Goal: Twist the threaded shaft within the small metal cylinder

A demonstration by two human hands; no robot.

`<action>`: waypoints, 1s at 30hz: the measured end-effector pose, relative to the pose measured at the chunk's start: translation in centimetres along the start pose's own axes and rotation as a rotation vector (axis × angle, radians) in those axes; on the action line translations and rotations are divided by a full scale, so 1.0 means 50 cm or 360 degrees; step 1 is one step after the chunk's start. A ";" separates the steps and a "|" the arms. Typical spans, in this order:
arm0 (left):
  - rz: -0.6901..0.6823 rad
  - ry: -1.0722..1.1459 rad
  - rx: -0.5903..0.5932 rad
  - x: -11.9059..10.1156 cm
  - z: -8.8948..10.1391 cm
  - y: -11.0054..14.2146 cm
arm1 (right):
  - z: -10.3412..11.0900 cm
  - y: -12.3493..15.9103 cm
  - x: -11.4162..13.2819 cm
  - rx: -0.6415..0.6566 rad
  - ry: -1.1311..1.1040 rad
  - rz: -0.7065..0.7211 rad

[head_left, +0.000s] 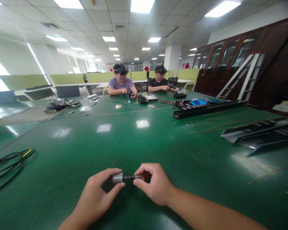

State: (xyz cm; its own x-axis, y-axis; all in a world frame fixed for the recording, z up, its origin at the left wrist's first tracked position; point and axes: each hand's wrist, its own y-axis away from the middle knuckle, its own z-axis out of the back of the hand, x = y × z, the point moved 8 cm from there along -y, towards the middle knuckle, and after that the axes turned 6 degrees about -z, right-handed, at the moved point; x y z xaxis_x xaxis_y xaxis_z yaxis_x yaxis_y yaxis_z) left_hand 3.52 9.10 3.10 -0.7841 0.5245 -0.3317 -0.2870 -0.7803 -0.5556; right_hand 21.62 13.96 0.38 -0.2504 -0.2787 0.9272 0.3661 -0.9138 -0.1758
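Observation:
Both of my hands hold a small cylindrical fitting above the green table. It has a silver metal body at the left end and a narrow black shaft towards the right. My left hand pinches the silver end between thumb and fingers. My right hand pinches the far end of the black shaft, and its fingers hide that tip.
A coil of black cable lies at the table's left. Black cable trunking and thin rods lie to the right. Two seated people work at the far end, among tangled wires.

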 end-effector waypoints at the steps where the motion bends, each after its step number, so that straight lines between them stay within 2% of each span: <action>1: 0.0006 0.0003 0.0001 0.002 0.000 0.001 | 0.001 0.000 0.000 -0.0006 0.0007 0.0004; 8: 0.0057 0.0012 0.0041 0.017 -0.005 0.007 | 0.006 -0.003 0.001 -0.0023 -0.0005 0.0004; 30: 0.0080 0.0021 0.0045 0.016 0.003 0.001 | 0.008 -0.006 -0.001 -0.0010 -0.0076 -0.0025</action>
State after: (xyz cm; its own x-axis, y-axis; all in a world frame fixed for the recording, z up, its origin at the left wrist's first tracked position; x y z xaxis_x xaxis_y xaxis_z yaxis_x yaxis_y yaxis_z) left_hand 2.82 9.45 2.92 -0.7907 0.4889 -0.3685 -0.2632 -0.8149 -0.5164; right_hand 21.90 14.39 0.52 -0.2129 -0.2502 0.9445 0.3568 -0.9198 -0.1632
